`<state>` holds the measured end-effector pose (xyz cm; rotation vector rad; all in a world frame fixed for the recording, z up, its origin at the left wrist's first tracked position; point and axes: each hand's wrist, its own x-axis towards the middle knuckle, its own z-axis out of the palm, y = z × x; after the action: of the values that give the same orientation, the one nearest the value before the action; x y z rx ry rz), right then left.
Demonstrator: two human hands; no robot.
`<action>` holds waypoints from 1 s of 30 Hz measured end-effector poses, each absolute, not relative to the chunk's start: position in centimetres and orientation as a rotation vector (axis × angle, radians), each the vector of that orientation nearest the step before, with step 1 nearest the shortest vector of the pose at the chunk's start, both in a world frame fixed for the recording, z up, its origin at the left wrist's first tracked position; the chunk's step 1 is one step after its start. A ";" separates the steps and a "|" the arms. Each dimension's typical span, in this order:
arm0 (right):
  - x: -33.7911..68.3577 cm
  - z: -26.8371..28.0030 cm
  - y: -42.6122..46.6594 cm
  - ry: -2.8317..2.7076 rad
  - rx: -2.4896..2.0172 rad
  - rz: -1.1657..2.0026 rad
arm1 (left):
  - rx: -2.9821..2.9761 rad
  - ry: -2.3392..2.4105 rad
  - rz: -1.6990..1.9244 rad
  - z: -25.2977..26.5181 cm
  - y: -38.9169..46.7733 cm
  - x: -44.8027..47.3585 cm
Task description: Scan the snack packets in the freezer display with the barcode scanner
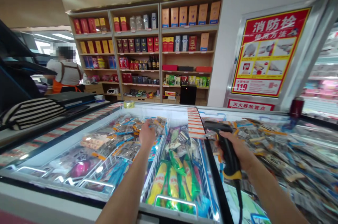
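My right hand (239, 146) is wrapped round the grip of a black and yellow barcode scanner (229, 155). The scanner's head points left, above the black divider of the chest freezer, and its cable hangs down. My left hand (147, 134) reaches out over the packaged ice creams (129, 150) in the left freezer section. Its fingers are small and partly hidden, so their grip does not show clearly. Between my arms stands a white wire basket (154, 162) with yellow and green ice-cream packets (173, 181).
Right of the divider lie many more wrapped packets (280, 150). A paper price strip (195, 122) hangs at the freezer's middle. Behind are shelves (139, 53) of boxed goods. A person in an orange apron (64, 72) stands at the far left. A striped bag (34, 111) rests on the counter.
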<state>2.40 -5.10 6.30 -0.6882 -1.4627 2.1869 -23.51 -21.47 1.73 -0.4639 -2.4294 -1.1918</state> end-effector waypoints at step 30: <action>1.6 5.5 -4.2 -1.332 -0.564 2.353 | -0.828 -2.569 -2.320 0.3 -15.2 -17.6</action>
<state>1.58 -4.16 5.46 -0.5644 -1.3319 2.3525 -17.57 -15.19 0.30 -0.8278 -2.5685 -2.3204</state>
